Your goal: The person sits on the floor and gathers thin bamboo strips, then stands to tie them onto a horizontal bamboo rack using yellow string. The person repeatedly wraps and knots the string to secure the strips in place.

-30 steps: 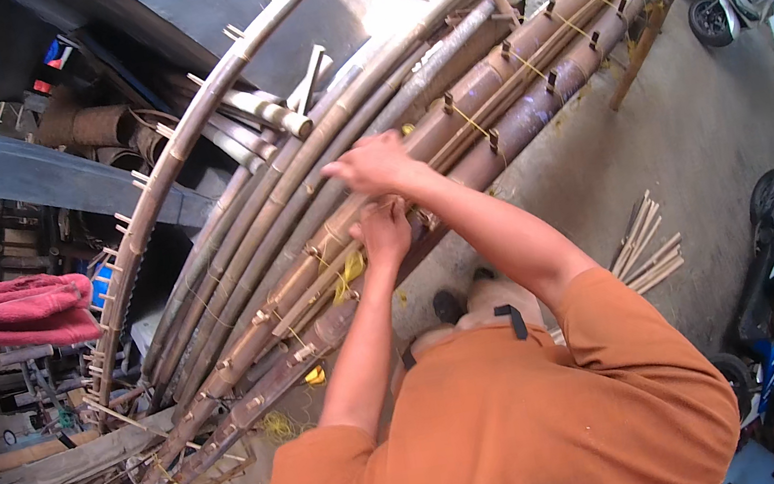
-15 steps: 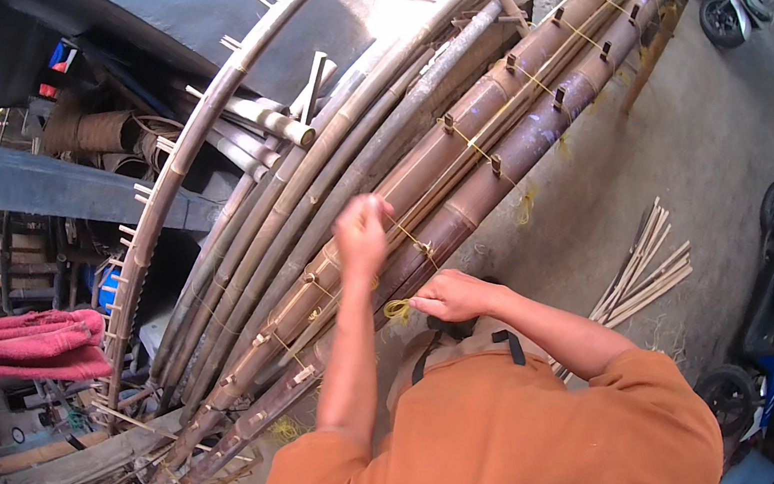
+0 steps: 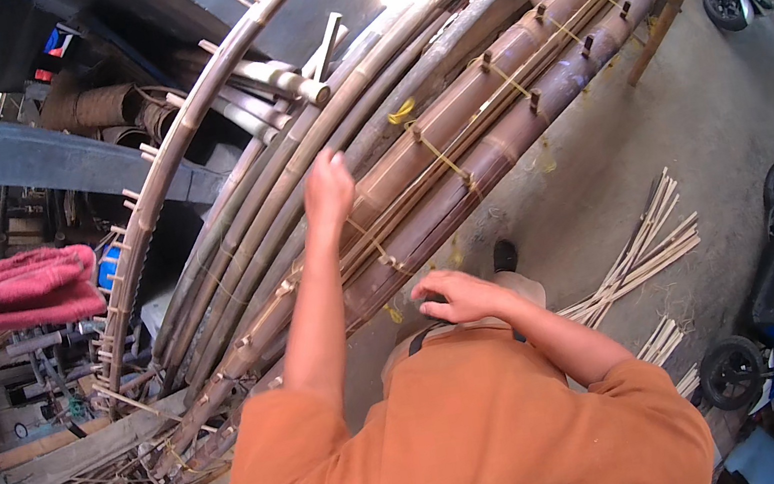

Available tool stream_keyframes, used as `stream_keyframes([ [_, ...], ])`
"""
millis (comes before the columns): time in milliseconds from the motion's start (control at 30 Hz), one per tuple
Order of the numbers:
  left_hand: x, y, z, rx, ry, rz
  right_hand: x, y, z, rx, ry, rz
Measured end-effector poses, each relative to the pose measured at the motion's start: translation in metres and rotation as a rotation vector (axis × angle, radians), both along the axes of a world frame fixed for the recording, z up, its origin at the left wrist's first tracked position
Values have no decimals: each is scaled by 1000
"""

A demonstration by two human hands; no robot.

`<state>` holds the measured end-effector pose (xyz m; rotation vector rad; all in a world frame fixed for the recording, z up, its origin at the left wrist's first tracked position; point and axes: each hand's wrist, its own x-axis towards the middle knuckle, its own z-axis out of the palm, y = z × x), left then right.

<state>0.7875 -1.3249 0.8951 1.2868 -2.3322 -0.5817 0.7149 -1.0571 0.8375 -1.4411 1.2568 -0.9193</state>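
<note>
My left hand (image 3: 330, 190) is raised beyond the long bamboo poles (image 3: 478, 111), its fingers closed; whether it holds anything I cannot make out. Nearer my body, my right hand (image 3: 461, 294) hovers just off the near pole, fingers loosely bent and apart, with nothing seen in it. Two thick brown poles lie side by side with thin strips between them. Yellow cord (image 3: 442, 154) crosses them at intervals, tied around short dark pegs (image 3: 535, 100). A small yellow cord bundle (image 3: 402, 111) shows just past the far pole; whether it lies or hangs in the air I cannot tell.
More bamboo poles (image 3: 324, 100) lie stacked beyond. A curved, pegged pole (image 3: 178, 138) arches at the left, near a red cloth (image 3: 10, 292). Split bamboo sticks (image 3: 641, 247) lie on the floor at right. Motorcycles (image 3: 773, 313) stand along the right side.
The yellow cord coil at my right hand is gone from there, and a yellow bundle now shows beyond the poles. My left hand has moved slightly left and up; my right hand's fingers have loosened.
</note>
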Motion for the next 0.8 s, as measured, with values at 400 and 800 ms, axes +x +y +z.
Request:
stream_keyframes([
  [400,127,93,-115,-30,169,-95,120,-141,97,-227,-209,-475],
  [800,101,103,-22,295,-112,55,19,-117,138,-221,-213,170],
])
